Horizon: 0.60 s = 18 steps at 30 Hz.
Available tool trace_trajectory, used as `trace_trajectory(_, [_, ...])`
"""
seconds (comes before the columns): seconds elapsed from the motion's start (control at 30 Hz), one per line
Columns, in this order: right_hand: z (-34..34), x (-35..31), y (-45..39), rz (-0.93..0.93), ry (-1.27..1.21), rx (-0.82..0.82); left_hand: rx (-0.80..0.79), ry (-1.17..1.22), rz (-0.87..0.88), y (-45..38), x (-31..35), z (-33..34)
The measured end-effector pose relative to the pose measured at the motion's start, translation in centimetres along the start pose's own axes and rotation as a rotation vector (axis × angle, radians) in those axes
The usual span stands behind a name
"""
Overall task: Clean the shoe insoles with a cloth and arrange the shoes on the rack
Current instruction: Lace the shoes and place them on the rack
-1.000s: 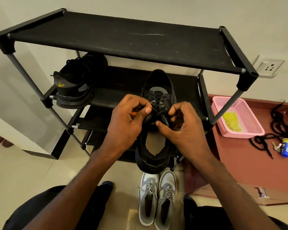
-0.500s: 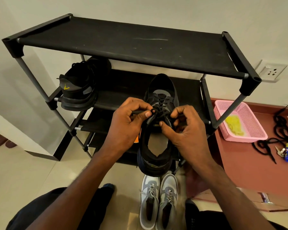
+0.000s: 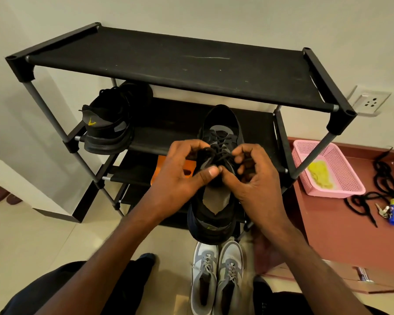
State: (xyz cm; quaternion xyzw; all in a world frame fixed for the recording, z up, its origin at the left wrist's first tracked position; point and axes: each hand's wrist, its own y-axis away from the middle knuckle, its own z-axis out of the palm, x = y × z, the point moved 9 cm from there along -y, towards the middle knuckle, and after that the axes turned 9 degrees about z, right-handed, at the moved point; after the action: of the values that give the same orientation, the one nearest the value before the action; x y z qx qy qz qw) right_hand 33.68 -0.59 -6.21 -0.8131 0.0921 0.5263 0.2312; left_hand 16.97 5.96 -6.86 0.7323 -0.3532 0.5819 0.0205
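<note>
Left hand (image 3: 180, 178) and right hand (image 3: 255, 180) both pinch the black laces (image 3: 218, 153) of a black shoe (image 3: 216, 196), held between them in front of the rack (image 3: 168, 62), toe toward the middle shelf. Second black shoe (image 3: 109, 123) sits on that shelf, up-left of the left hand. Grey pair (image 3: 216, 276) on pale tiled floor (image 3: 32, 242) below the hands. Right of right hand: maroon surface (image 3: 341, 235) with pink basket (image 3: 341, 178) holding yellow cloth (image 3: 320, 176), loose laces (image 3: 387, 176), keys (image 3: 383, 210). Wall socket (image 3: 371, 103) up-right.

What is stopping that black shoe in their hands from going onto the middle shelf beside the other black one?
Nothing visible. The left hand and right hand pinch the laces of the black shoe, whose toe already reaches the middle shelf. The other black shoe sits at its left end, apart.
</note>
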Motion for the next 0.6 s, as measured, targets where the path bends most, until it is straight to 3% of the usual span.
trace_trajectory(0.07, [-0.1,-0.2,0.0,-0.006,-0.016,-0.006,-0.043,-0.029,-0.025,0.3,-0.3,0.5])
trace_trajectory(0.37, [-0.2,-0.8,-0.7,0.004,-0.098,-0.152,0.096,0.03,0.072,0.4,0.2,1.6])
trace_trajectory(0.6, [0.0,-0.5,-1.7,0.06,-0.072,-0.12,0.105,0.034,0.05,0.2,-0.6,1.6])
